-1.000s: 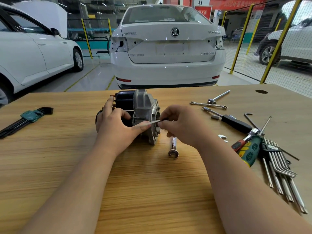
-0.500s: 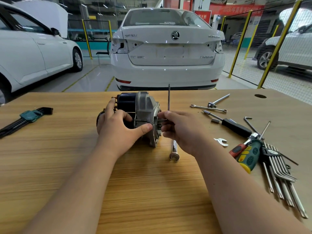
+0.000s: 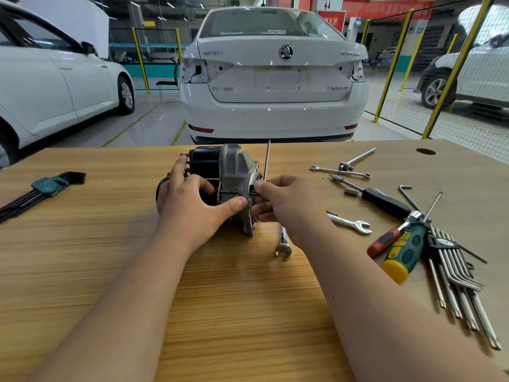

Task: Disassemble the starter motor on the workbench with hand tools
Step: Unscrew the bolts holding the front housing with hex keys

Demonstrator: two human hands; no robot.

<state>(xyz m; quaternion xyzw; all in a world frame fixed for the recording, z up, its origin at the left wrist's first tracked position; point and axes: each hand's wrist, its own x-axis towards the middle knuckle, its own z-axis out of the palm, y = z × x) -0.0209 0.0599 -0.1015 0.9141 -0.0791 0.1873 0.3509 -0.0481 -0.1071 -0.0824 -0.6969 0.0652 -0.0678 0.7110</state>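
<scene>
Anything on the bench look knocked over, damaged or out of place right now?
Nothing stands out. The starter motor lies on its side on the workbench, steadied by the left hand, while the right hand holds an L-shaped key at its end housing. Loose tools lie scattered to the right, none damaged.

I am seeing my left hand (image 3: pixel 192 208) and right hand (image 3: pixel 289 205) showing bare, both forearms uncovered, no sleeves reaching the wrists.
</scene>
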